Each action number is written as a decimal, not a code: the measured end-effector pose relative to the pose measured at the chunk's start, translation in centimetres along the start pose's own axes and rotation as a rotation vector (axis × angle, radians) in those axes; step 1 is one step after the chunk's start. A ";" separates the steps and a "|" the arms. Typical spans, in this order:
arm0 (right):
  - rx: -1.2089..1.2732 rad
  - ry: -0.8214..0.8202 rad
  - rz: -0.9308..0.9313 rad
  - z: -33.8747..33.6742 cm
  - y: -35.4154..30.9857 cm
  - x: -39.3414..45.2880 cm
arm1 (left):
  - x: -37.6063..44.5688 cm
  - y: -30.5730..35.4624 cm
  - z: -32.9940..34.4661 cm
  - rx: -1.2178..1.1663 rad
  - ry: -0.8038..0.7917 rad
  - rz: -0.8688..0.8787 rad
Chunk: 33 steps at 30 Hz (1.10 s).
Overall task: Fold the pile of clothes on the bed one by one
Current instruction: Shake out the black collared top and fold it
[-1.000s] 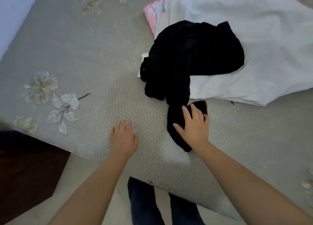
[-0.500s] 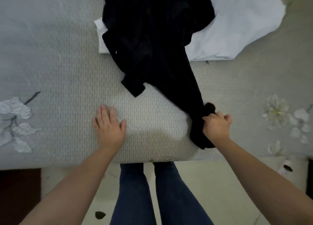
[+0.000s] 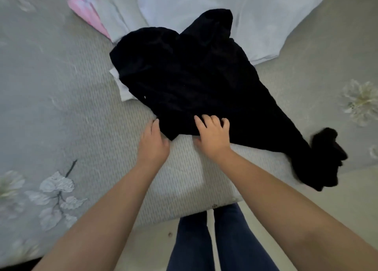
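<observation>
Hands have both moved onto the near edge of the black garment (image 3: 196,82). A second ago the right hand (image 3: 212,137) was out at the far leg end, bunching it in a fist, while the left hand (image 3: 153,142) lay flat on the bare bed (image 3: 61,111). Now that end lies let go, trailing off to the right near the edge of the bed. The right hand rests on the cloth with fingers curled, seemingly gathering the hem, with its thumb at the edge. The left hand sits just beside it, at the corner of the cloth; whether it actually pinches the fabric I cannot tell. The garment has been dragged toward the person and lies more spread than bunched, its upper part still overlapping the white garment (image 3: 255,15), with a pink one (image 3: 86,7) behind. My guess is that it is being straightened before its first fold; nothing here is folded yet.
</observation>
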State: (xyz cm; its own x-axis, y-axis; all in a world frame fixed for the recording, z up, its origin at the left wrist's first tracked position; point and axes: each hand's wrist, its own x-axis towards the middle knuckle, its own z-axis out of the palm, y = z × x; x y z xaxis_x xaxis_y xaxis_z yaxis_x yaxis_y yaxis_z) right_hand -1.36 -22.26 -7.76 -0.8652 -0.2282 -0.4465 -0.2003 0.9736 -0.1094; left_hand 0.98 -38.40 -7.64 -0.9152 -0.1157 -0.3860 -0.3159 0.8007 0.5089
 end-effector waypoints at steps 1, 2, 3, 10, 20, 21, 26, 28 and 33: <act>0.000 -0.015 0.020 0.4 -0.7 0.8 | -0.2 -0.6 -0.3 0.008 -0.004 0.005; 0.009 -0.012 0.037 0.6 -1.1 1.5 | -0.4 -1.3 -0.7 0.035 -0.023 0.002; 0.037 0.007 0.044 0.7 -1.1 1.8 | -0.6 -2.0 -1.1 0.073 -0.046 -0.001; 0.310 -0.251 -0.086 -0.8 5.8 -4.6 | -0.6 -2.3 -2.1 0.196 -0.007 0.124; 1.216 -0.351 0.429 -5.4 16.1 -11.7 | -1.6 2.0 5.8 0.542 -0.475 0.454; 1.308 -0.204 0.497 -5.8 17.0 -10.9 | -1.5 2.2 6.0 0.544 -0.447 0.450; 1.601 0.339 0.833 -6.8 19.6 -5.9 | 0.2 5.6 4.4 0.116 -0.249 0.359; 1.756 0.437 0.891 -6.9 19.8 -4.4 | 1.9 7.5 3.0 -0.166 -0.347 0.095; 1.468 0.245 0.756 -4.9 18.8 -4.0 | 4.8 8.8 0.3 -0.485 -0.414 -0.157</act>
State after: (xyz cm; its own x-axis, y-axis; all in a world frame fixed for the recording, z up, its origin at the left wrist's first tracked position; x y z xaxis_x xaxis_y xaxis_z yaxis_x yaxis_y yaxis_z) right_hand -3.93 -3.01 -3.66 -0.6347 0.4041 -0.6587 0.7180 -0.0070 -0.6960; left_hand -6.12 -31.75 -5.24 -0.7080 0.1037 -0.6986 -0.6033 0.4254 0.6746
